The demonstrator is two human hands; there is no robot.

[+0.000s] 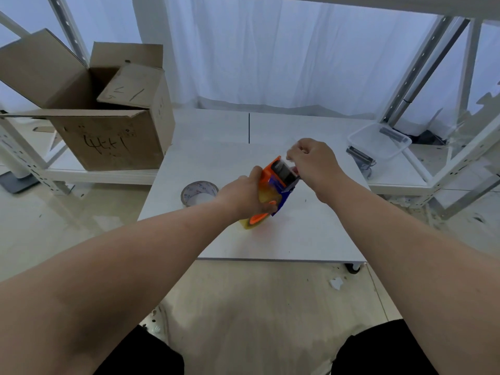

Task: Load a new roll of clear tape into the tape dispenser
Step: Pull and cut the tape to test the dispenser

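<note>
1. Left hand (240,196). Nearest item, low over the table (297,239). Your fingers are wrapped round the body of the tape dispenser (278,182), with the thumb lying along its orange side. This grip looks meant to steady the tool and tip its head up and away from you, so the other hand can work there.

2. Tape dispenser. Orange and blue, tilted, held just above the tabletop. A yellowish roll (247,223) sits at its lower end under your left palm, so the roll appears to be seated already.

3. Right hand (313,161). It is at the dispenser's head, fingers bunched and curled inward. The fingertips pinch a pale glint, most likely the tape end (289,158) being drawn over the dark roller. Clear film is hard to confirm here.

4. Spare roll (199,195). It lies flat on the table just left of your left wrist, apart from both hands. Whether it is the spent roll or an unused one cannot be told.

5. Plastic tub (378,142). Clear, on the table's far right corner, with a metal part (359,155) beside it.

6. Cardboard box (108,136). Open, on the low shelf at far left.
</note>
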